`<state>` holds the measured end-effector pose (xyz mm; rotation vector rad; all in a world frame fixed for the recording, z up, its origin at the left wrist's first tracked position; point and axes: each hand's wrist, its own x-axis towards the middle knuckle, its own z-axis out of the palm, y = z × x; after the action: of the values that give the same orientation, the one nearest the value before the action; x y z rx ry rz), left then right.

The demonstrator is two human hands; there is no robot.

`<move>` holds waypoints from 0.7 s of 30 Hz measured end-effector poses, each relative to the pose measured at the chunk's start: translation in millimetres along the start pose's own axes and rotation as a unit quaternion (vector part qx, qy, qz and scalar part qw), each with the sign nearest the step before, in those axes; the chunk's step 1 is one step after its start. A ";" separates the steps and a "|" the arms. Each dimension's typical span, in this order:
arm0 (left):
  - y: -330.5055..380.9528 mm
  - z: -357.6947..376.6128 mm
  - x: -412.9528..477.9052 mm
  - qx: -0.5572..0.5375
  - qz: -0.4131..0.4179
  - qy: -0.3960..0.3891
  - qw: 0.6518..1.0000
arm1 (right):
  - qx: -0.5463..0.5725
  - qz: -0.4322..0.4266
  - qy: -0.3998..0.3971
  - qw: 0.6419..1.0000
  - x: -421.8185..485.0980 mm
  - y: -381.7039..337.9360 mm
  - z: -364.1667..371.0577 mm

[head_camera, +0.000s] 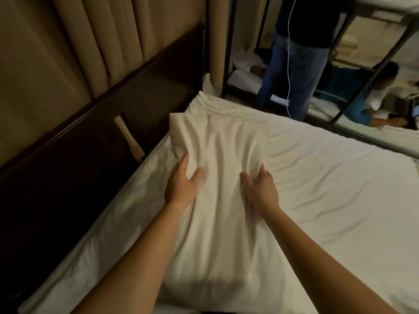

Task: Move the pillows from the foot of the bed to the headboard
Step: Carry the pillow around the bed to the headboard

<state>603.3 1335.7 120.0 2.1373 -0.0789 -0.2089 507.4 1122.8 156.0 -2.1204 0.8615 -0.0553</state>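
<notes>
Gripping a creased white pillow, left hand and right hand clamped on its fabric

Hanging at the left wall, beige curtains; past the mattress, a standing person in jeans, a white cable dangling alongside, a dark metal bunk frame behind.

Illumination is dim with a warm yellowish cast; the white rumpled bed sheet is the brightest surface, while the dark wooden headboard sinks into near-black shadow. A soft shadow crosses the near end of the cream fabric pillow. Wide-angle distortion bends edge lines, and slight blur softens detail.
</notes>
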 end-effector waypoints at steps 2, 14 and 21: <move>15.8 10.2 2.9 0.006 0.007 0.003 1.000 | 0.007 -0.004 0.002 1.000 10.3 1.7 -14.6; 82.9 -17.8 73.1 0.028 0.081 -0.015 0.996 | 0.062 0.000 0.060 0.996 45.6 -49.6 -40.6; 84.7 -29.8 163.7 0.019 0.123 -0.049 0.991 | 0.085 0.020 0.106 0.991 90.8 -93.6 -10.1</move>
<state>771.7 1291.7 187.4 2.1314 -0.4035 -0.1680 626.0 1101.4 207.0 -1.9609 0.9866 -0.3275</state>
